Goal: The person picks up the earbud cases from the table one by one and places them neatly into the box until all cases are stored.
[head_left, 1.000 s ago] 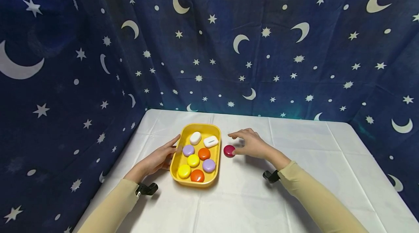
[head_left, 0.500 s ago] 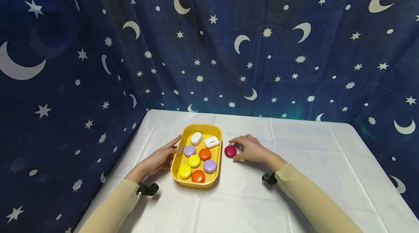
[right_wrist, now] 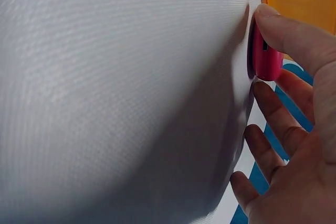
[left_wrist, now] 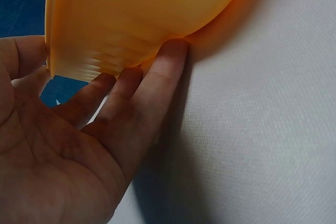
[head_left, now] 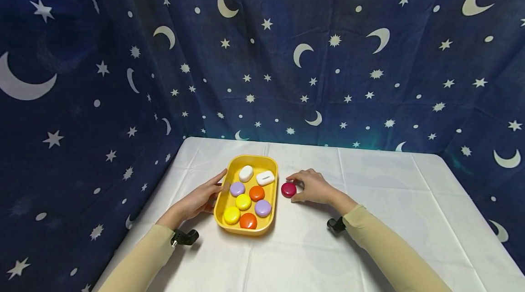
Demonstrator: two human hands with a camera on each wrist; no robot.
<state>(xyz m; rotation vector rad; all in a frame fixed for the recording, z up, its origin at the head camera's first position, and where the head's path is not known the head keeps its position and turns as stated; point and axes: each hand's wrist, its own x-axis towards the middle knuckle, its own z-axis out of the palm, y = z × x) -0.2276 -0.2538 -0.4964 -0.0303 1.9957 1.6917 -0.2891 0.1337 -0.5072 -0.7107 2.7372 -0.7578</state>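
Observation:
A yellow tray [head_left: 274, 182] stands on the white-covered table. My left hand [head_left: 198, 201] holds it by its left side; the left wrist view shows the fingers [left_wrist: 167, 69] spread against its wall and lower edge. To the right of the tray lies a crimson, glossy round disc [head_left: 288, 190], which my right hand [head_left: 316, 188] pinches between thumb and index finger. Seen in the right wrist view, the thumb [right_wrist: 294, 38] lies across the disc [right_wrist: 269, 64], which has a small dark slot; the other fingers spread below it.
Inside the tray lie two white pieces [head_left: 246, 173], two lilac discs [head_left: 263, 208], two orange discs [head_left: 248, 221] and two yellow discs [head_left: 232, 215]. A dark blue curtain [head_left: 262, 55] with moons and stars hangs behind and left of the table [head_left: 381, 201].
My right hand has lowered slightly and brought its thumb and index finger closer around the crimson disc. The left hand and tray stay as they were.

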